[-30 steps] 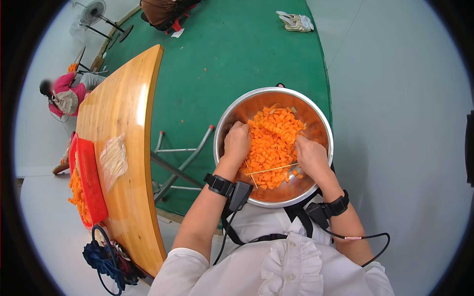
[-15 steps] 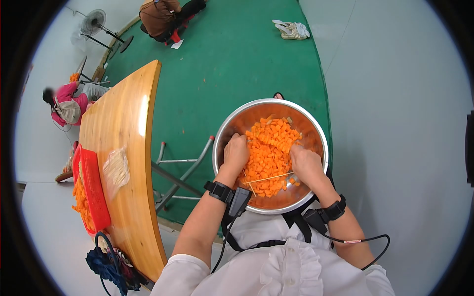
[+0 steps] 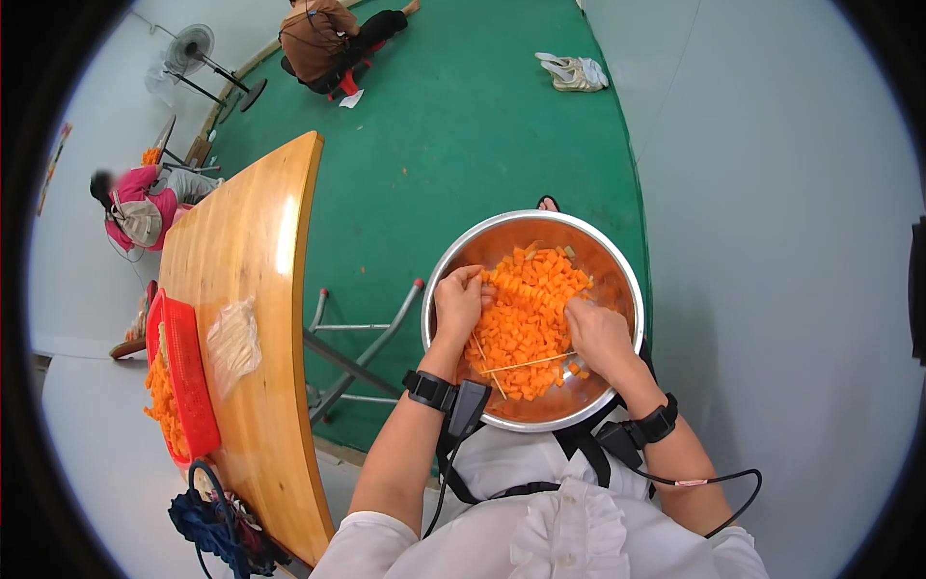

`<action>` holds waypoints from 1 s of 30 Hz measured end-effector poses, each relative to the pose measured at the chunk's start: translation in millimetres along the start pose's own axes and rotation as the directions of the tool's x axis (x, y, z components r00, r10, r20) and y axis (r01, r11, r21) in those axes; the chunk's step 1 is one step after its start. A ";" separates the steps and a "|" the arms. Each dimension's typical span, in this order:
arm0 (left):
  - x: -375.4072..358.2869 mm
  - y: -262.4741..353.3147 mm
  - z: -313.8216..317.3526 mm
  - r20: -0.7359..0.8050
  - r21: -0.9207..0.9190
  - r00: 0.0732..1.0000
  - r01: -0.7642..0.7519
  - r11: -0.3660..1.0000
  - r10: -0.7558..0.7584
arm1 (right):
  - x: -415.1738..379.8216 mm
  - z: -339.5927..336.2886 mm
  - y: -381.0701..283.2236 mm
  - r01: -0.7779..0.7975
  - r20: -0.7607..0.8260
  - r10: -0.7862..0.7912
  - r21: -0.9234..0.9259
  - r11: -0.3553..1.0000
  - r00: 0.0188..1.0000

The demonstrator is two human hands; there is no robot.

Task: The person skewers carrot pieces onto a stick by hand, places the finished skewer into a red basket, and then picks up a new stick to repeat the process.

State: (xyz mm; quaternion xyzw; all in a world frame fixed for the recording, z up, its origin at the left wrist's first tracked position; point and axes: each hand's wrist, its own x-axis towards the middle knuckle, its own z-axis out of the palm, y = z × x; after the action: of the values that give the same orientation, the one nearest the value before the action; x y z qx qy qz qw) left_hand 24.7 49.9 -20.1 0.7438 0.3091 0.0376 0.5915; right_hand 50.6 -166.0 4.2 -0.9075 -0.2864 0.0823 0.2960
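Note:
A metal bowl (image 3: 630, 280) on my lap holds many orange carrot cubes (image 3: 526, 333). Between my hands, a row of carrot pieces (image 3: 526, 290) stretches over the heap, apparently strung on a stick. My left hand (image 3: 461, 301) pinches its left end, at the bowl's left side. At the right end, my right hand (image 3: 600, 333) is closed round the row, its fingertips partly hidden. Two thin wooden sticks (image 3: 526, 364) lie over the cubes in the lower part of the bowl.
To the left stands a wooden table (image 3: 260, 222) with a bag of sticks (image 3: 233, 345) and a red basket (image 3: 186, 376) of carrot pieces. A blue bag (image 3: 207, 526) is at its near end. Two seated people (image 3: 313, 43), (image 3: 145, 212), a fan (image 3: 190, 48) and shoes (image 3: 574, 73) are farther off.
My left hand has risen slightly and its fingers now pinch the row's left end in view. The row looks more level. The whole view has shifted a little.

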 end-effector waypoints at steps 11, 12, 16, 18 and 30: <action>1.8 -5.9 0.9 0.011 -0.107 0.997 -0.081 0.991 0.082 | 0.9 -2.3 -2.1 0.021 -0.009 -0.020 0.010 1.000 1.000; 1.6 -5.2 0.8 0.007 -0.106 0.994 -0.104 0.989 0.105 | 0.9 -2.5 -2.2 0.023 -0.011 -0.022 0.010 1.000 1.000; -2.8 1.1 0.5 -0.008 -0.029 0.996 -0.090 0.996 0.089 | 1.2 -1.9 -2.5 0.022 -0.016 -0.022 0.015 1.000 1.000; -3.0 0.5 0.1 -0.011 0.052 0.990 -0.141 0.989 0.142 | 0.7 -0.5 -1.5 0.029 -0.030 -0.028 0.024 0.999 0.999; -4.2 1.1 -0.2 0.021 0.131 0.988 -0.152 0.980 0.151 | 0.8 -0.2 -3.9 0.022 -0.011 -0.022 -0.020 1.000 1.000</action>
State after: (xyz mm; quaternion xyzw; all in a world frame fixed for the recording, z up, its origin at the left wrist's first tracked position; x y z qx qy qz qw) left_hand 21.7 47.8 -17.7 0.8030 0.2500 0.0577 0.5379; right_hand 49.4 -163.1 6.6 -0.9077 -0.2955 0.0709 0.2894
